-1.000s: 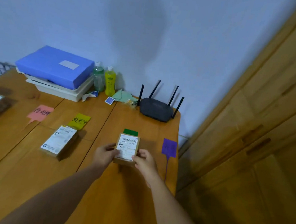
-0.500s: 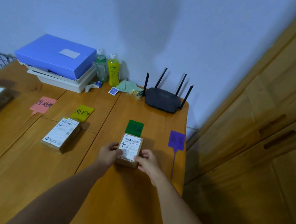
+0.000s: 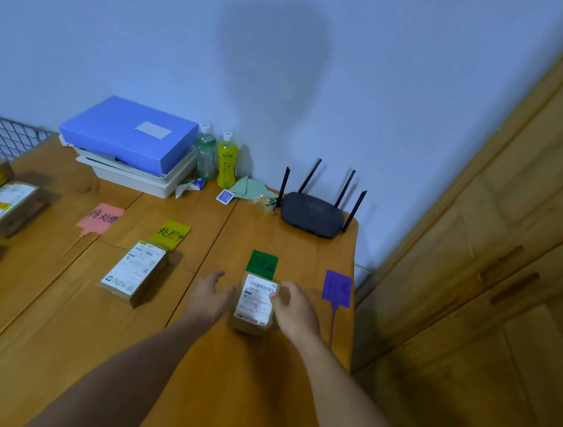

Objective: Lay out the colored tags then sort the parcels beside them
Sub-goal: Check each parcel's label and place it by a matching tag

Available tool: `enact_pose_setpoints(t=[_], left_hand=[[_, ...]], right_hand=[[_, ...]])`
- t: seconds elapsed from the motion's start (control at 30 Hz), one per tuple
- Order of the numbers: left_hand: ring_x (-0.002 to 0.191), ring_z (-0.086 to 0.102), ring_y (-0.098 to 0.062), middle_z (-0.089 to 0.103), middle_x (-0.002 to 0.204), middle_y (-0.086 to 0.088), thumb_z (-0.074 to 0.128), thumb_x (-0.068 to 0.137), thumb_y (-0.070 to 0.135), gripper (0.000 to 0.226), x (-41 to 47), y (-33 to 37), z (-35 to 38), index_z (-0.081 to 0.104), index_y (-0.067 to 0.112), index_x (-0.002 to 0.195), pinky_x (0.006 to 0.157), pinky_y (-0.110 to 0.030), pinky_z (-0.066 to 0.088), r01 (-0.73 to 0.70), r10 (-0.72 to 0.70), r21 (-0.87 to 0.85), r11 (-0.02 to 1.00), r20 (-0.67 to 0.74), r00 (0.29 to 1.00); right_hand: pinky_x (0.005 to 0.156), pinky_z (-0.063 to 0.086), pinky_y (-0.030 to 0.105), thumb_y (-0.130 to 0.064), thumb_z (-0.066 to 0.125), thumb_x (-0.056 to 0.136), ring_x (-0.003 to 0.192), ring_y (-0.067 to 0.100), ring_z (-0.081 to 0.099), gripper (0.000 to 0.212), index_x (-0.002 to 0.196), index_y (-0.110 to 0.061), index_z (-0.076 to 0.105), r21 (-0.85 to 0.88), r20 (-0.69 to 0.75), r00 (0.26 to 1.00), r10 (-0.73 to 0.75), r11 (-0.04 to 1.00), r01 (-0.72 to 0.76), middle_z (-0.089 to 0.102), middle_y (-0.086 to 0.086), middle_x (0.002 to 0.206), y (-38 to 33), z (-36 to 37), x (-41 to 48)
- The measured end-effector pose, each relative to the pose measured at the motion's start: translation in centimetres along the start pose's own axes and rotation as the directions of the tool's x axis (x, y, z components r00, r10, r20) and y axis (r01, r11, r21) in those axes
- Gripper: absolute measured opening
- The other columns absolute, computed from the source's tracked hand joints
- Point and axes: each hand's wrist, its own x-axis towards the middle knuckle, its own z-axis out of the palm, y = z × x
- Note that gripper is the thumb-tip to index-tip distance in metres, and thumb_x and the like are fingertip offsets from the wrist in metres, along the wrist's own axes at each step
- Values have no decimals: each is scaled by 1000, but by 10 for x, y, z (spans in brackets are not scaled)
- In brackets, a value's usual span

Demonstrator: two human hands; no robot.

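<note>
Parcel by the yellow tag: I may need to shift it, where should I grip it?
Pinch the parcel by its two long side faces at mid-length, coming from above: it lies flat, label up, with both sides free.

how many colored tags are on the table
4: pink tag far left, yellow tag right of it, green tag behind the nearest parcel, purple tag by the right edge.
</note>
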Motion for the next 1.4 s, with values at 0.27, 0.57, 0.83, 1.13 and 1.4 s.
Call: enact_pose_setpoints(t=[0.27,0.57,0.83,1.13,1.4], left_hand=[[147,36,-27,39,161,-3,40,97,64,69,-30,160,-97,41,24,153,115,-46,38,-436,514,617,655,59,856],[143,39,-29,44,157,-4,37,93,66,73,-99,291,-212,43,23,152,112,-47,36,-453,673,767,455,38,739],[142,40,-29,46,154,-5,40,93,64,70,-117,255,-332,45,23,150,109,-46,38,-375,630,790,485,-17,777],[144,37,-29,42,158,-4,40,96,64,70,-87,134,-537,40,23,153,108,-48,40,-222,532,787,575,-153,833],[145,36,-31,37,161,-7,39,96,66,73,-50,26,-661,35,25,157,111,-52,38,-78,364,732,677,-240,900]], right_hand=[[124,13,41,-64,28,100,155,21,11,69,157,-26,31,-497,-89,959,-271,846,193,17,-3,168,-145,-129,-34],[126,8,43,-68,24,99,156,24,8,73,159,-26,28,-639,-247,878,-410,750,171,14,-1,169,-285,-224,-112],[125,13,44,-70,26,97,155,27,14,76,157,-24,32,-647,-238,863,-446,735,202,21,2,168,-380,-171,-143],[122,21,46,-67,30,98,151,28,24,74,155,-21,35,-598,-174,842,-511,734,322,30,3,164,-523,-17,-153],[118,27,46,-67,32,97,147,29,30,74,155,-21,35,-562,-82,855,-511,733,384,34,3,162,-606,120,-143]])
